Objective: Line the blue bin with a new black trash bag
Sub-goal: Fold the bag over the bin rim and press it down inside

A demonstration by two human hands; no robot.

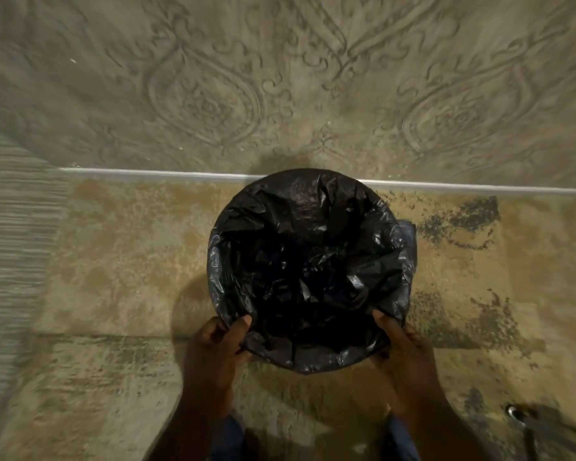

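Viewing from above, we see black trash bag (308, 261) hiding blue bin (409, 234) except sliver at right; bin depth unclear. Bin upright, mouth toward camera, on mottled tan floor (113, 261) against patterned wall (280, 78). Left hand (218, 347), right hand (403, 351) each pinch bag edge at near rim.

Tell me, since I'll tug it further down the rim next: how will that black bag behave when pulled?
The black trash bag looks thin and floppy: it is crumpled into many folds. Its glossy sheen suggests it may slip between fingers. Both hands, left hand and right hand, pinch its near edge, so it probably weighs little.
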